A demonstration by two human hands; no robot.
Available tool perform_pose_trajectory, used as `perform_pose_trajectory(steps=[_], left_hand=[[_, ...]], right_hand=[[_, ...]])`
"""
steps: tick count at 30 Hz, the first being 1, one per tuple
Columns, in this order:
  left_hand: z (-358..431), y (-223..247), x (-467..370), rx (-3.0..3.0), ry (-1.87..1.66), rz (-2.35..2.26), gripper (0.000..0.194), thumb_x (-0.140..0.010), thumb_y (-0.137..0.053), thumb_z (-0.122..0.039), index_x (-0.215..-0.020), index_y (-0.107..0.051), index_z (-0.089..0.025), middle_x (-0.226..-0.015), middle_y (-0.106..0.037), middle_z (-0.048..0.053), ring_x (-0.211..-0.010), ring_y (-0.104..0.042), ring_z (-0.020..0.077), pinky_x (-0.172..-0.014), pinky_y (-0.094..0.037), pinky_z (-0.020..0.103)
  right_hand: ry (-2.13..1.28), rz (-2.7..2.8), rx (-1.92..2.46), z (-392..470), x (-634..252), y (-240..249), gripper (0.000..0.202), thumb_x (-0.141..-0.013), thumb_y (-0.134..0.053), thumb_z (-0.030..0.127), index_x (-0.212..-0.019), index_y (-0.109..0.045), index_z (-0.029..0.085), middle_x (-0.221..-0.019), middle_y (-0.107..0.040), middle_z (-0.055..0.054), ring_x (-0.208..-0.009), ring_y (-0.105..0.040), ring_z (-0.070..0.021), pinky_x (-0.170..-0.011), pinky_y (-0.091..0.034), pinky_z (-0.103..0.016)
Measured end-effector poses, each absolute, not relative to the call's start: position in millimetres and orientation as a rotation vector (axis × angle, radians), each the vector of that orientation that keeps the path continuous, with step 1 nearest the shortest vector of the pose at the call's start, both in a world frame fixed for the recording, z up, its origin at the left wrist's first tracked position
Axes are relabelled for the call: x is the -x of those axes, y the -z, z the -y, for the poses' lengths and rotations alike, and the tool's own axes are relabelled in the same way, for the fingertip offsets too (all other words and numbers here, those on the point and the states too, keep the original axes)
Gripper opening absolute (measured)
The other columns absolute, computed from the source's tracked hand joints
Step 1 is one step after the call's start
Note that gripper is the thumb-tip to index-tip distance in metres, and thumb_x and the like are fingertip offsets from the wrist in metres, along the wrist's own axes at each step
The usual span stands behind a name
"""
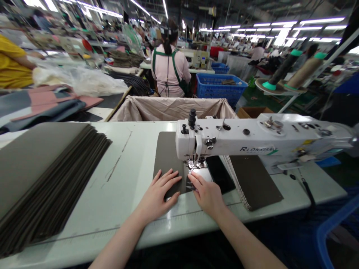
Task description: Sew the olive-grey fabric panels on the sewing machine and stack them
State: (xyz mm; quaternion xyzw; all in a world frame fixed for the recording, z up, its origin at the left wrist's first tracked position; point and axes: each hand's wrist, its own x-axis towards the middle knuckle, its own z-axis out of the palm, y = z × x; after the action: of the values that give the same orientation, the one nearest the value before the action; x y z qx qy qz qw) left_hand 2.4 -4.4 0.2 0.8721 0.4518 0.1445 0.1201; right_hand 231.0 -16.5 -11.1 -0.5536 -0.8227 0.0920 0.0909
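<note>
A dark grey-brown fabric panel (165, 151) lies on the pale table, its right edge under the needle area of a white sewing machine (230, 139). My left hand (158, 194) rests on the panel's near part with fingers spread flat. Just right of it, my right hand (206, 192) is beside the metal needle plate (203, 173), fingers bent together over a small dark metallic item at the panel's edge. That item is mostly hidden by the fingers, so what they grip cannot be made out.
A tall stack of dark panels (56, 179) covers the table's left side. Right of the needle lie a black flat object (220, 173) and a smaller panel stack (255, 181). A cloth-lined bin (174, 106) stands behind the table; a person (169, 63) sits beyond.
</note>
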Motion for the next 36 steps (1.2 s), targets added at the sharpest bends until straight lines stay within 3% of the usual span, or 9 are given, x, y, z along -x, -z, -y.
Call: perform_pose_trajectory(steps=[13,24,36], left_hand=[[4.2,2.0,-2.4,-2.56,-0.456,-1.319,0.048,-0.093,-0.048,-0.037,-0.14,-0.044,-0.029,-0.149,-0.042,0.003,-0.14,-0.033,0.0257,-0.118,-0.015,0.053],[2.8,7.0,-5.3,-2.593,-0.421,-1.385,0.055,-0.095,-0.047,-0.041,-0.146,-0.035,-0.029,-0.155,-0.03,0.004,-0.142,-0.028,0.0255,-0.119,-0.016,0.051],[2.8,6.8,-6.5,-2.597,-0.418,-1.401,0.055,-0.094,-0.048,-0.041,-0.146,-0.035,-0.029,-0.156,-0.027,0.003,-0.143,-0.025,0.026,-0.119,-0.016,0.051]], right_hand=[[-0.291,2.417,1.615,16.6,-230.7,13.0,0.057,-0.088,-0.044,0.019,-0.144,-0.037,0.026,-0.152,-0.037,-0.001,-0.102,-0.062,-0.0184,-0.081,-0.048,-0.03],[-0.31,2.401,1.62,16.0,-230.1,13.4,0.06,-0.087,-0.045,0.017,-0.145,-0.034,0.027,-0.151,-0.039,-0.001,-0.107,-0.061,-0.0192,-0.084,-0.049,-0.031],[-0.326,2.388,1.638,16.3,-230.2,12.8,0.06,-0.086,-0.046,0.017,-0.144,-0.037,0.028,-0.15,-0.04,-0.002,-0.106,-0.061,-0.0201,-0.085,-0.049,-0.032]])
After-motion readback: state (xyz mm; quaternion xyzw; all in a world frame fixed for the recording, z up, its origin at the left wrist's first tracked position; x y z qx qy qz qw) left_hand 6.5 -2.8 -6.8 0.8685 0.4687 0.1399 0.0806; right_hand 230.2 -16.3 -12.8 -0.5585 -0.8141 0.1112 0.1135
